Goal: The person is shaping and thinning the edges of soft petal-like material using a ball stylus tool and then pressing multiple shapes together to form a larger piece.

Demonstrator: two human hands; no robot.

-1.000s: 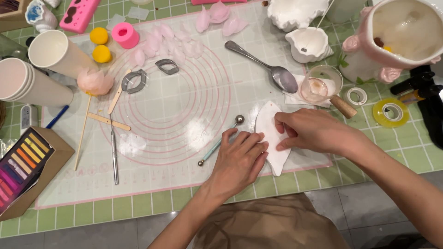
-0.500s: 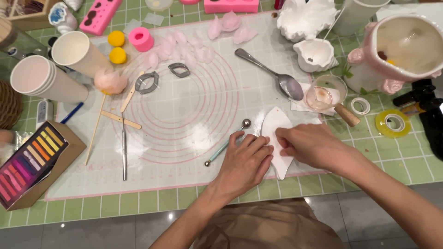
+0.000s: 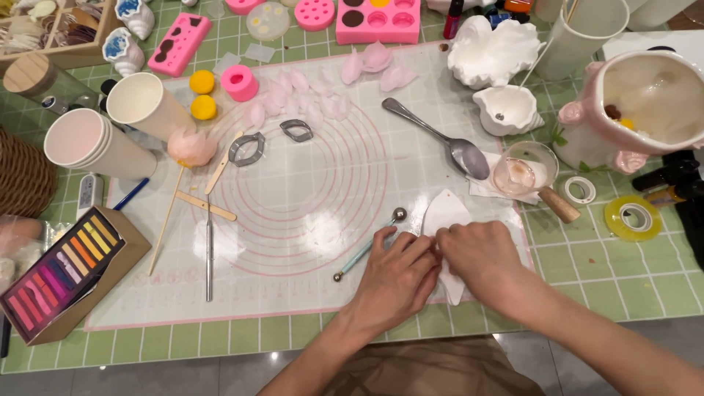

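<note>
Both hands meet at the lower right of the translucent work mat in the head view. Left hand: fingers curled, fingertips pressing on the left edge of a white leaf-shaped pad. Right hand: fingers bent, fingertips pinched together over the middle of the same pad; whatever is pinched is too small to identify. Pad position: flat on the mat's right edge, pointed end away from the person, lower part hidden under the hands. Ball-ended modelling tool: lies diagonally just left of the left hand. Metal spoon: lies beyond the pad, bowl toward a small glass cup. Pastel chalk box: sits open at the far left.
</note>
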